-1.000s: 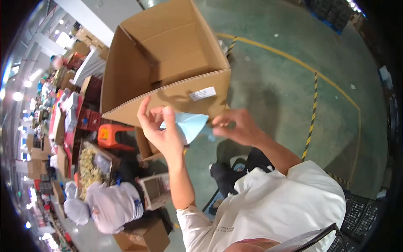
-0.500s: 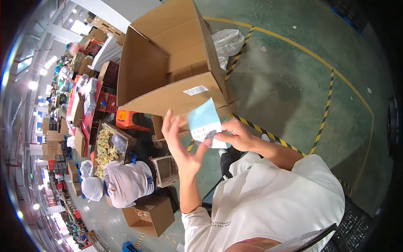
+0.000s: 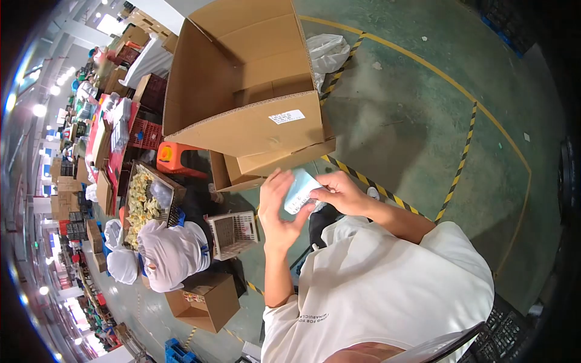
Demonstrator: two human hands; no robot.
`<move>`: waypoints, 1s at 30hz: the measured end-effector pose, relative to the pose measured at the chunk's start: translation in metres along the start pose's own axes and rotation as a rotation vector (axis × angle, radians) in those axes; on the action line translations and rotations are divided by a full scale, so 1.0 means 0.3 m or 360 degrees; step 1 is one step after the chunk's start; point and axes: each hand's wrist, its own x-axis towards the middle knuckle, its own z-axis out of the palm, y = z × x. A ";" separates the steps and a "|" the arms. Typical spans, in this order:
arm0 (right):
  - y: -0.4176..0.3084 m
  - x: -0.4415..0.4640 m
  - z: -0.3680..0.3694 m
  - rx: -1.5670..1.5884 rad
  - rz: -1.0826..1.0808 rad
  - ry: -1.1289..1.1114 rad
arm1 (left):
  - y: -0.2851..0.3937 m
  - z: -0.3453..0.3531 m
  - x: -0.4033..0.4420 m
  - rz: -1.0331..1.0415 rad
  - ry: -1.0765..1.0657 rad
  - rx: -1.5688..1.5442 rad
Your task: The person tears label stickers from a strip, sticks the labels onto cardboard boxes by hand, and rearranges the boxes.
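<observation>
Between my hands is a pale blue slip of paper (image 3: 298, 189) with dark handwriting on its lower part. My right hand (image 3: 344, 192) pinches its right side, thumb in front. My left hand (image 3: 279, 209) curls round the left side of the slip, its thumb at the lower edge. Just beyond the hands stands a large open cardboard box (image 3: 272, 136), with a white printed label (image 3: 287, 117) on its near side. The interior that shows is bare cardboard. Under it sits another cardboard box (image 3: 227, 172), partly hidden.
A person in white (image 3: 175, 254) bends beside a crate of yellowish items (image 3: 142, 196). Near them are a pale plastic crate (image 3: 233, 235), a smaller cardboard box (image 3: 209, 302) and an orange stool (image 3: 175, 158). Striped tape (image 3: 378, 187) marks the floor; a white plastic bag (image 3: 327, 53) lies behind the box.
My left hand's fingers have closed in around the slip, which is now bent and tilted. The view has shifted slightly, so the boxes and the person appear further left.
</observation>
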 end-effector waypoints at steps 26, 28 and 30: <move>-0.058 -0.081 -0.061 -0.0904 -0.0660 0.0354 | -0.016 0.119 -0.122 -0.0657 -0.0224 -0.0315; -0.062 -0.103 -0.074 -0.1136 -0.0879 0.0429 | -0.063 0.122 -0.151 -0.0709 -0.0340 -0.0593; -0.098 -0.133 -0.100 -0.1298 -0.1163 0.0500 | -0.121 0.148 -0.204 -0.0671 -0.0265 -0.0716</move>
